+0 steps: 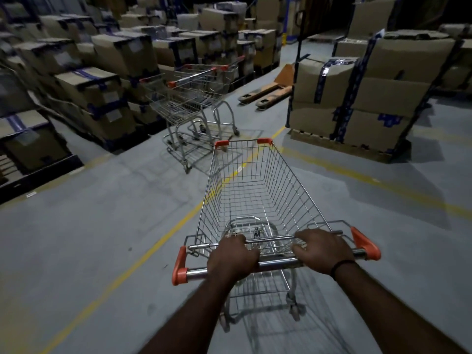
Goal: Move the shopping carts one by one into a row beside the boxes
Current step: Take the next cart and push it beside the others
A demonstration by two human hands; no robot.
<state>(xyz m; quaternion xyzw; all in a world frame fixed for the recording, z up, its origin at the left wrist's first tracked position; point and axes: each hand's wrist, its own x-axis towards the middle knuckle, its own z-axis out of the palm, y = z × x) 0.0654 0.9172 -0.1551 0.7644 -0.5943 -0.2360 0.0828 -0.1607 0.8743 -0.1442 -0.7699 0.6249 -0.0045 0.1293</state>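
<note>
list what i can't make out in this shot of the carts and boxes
Head view:
- Parked carts: overlapping wire hides their exact count.
- Pushed cart: front wheels hidden under its basket.
- Box labels: blurred, unreadable.
- Pallet jack: rear hidden behind the right box stack.

Just ahead of the silver wire shopping cart (255, 187) with orange corner caps, two parked wire carts (189, 98) stand close together against the stacked brown cardboard boxes (97, 85) on the left, closing that side. On the right, a taped pallet stack of cardboard boxes (357, 103) walls the lane. Tan pallet-jack forks (274, 96) lie on the floor farther back (low, but in the way). Open grey concrete floor (102, 226) spreads left of the yellow painted line (150, 251), and a gap runs between the parked carts and the pallet stack.
</note>
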